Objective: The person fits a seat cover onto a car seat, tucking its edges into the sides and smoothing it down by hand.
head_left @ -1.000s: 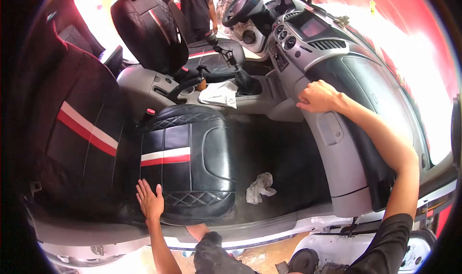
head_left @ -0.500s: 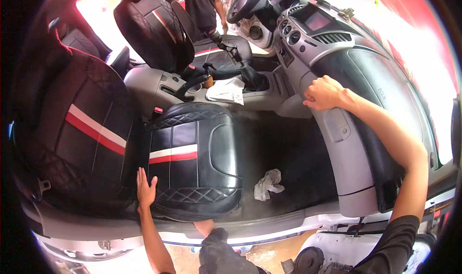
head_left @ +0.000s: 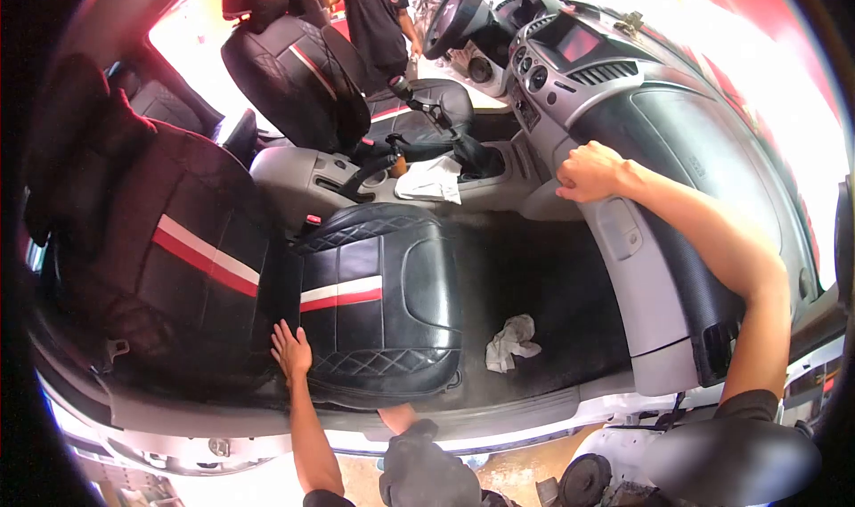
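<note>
My left hand [head_left: 292,351] is open with its fingers spread, at the near side of the front seat where the cushion meets the backrest. The black seat cushion [head_left: 410,284] has diamond stitching and a white and red stripe. Its matching backrest [head_left: 191,195] rises to the left. My right hand [head_left: 590,170] is closed in a fist against the grey dashboard [head_left: 614,280], above the latch of the glove compartment. Whatever its curled fingers may hold is hidden. A crumpled white cloth [head_left: 512,342] lies on the dark floor in front of the seat.
A white cloth [head_left: 430,181] and an amber bottle [head_left: 398,164] are on the centre console, beside the gear lever [head_left: 481,158]. Beyond the far seat [head_left: 294,75] stands a person in a dark shirt [head_left: 378,26]. The door sill [head_left: 481,422] runs along the near side.
The view has shifted, so the seats and console sit slightly farther right. My left hand's fingers have spread apart. My right hand stays closed at the dashboard.
</note>
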`<state>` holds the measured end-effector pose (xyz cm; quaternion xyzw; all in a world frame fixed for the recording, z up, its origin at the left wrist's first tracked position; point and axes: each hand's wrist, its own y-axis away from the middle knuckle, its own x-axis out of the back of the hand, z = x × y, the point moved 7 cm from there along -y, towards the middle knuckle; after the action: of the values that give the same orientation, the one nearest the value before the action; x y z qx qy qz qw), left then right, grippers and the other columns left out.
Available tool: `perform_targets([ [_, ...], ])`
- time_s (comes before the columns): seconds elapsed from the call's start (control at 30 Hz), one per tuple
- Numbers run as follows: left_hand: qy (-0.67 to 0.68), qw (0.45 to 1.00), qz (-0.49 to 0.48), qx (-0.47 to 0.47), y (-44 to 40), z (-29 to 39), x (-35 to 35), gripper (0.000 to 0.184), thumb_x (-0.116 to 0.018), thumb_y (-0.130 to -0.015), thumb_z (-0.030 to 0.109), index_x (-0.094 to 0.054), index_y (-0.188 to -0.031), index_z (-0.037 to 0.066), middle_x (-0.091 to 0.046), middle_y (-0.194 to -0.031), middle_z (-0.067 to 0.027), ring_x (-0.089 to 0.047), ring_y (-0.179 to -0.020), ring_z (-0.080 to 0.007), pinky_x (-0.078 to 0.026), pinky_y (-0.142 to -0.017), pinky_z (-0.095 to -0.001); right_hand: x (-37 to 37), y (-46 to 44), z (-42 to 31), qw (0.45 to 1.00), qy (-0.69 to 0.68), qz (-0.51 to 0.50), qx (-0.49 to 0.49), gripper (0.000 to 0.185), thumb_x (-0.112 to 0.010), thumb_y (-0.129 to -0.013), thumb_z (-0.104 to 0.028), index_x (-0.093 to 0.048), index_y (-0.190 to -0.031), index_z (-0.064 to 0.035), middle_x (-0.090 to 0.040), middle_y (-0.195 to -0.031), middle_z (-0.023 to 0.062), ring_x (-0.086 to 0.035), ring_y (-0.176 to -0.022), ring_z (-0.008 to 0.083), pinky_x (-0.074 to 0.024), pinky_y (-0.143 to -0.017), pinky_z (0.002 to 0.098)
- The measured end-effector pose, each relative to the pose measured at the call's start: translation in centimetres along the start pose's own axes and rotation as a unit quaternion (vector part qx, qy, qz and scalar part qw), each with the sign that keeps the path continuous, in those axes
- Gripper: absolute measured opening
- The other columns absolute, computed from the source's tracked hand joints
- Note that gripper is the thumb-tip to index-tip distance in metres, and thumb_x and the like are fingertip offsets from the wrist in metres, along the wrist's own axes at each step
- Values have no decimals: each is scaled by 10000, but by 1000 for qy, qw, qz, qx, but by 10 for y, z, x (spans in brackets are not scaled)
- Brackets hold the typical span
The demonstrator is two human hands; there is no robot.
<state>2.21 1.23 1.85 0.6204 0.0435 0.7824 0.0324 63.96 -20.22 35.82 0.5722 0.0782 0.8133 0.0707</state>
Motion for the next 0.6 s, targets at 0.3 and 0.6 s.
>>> perform_targets([
  [0.3,15,998,-31,43,96,47,11,702,-370,-1052,521,-269,-1618,118,-165,-1707,-149,-75,-1587,-342,-75,-1231,-638,1,0,0,1000,-13,6,-8,360,-657,-886,-435,-762,-805,-101,-737,-803,136,-724,-827,349,-564,-762,477],
  [0.6,69,988,-93,97,103,71,16,797,-433,-1005,589,-258,-1616,108,-125,-1684,-262,0,-1534,-543,-6,-1174,-738,3,-2,2,999,-10,31,-2,346,-666,-884,-422,-759,-813,-96,-735,-804,136,-723,-821,350,-567,-760,479],
])
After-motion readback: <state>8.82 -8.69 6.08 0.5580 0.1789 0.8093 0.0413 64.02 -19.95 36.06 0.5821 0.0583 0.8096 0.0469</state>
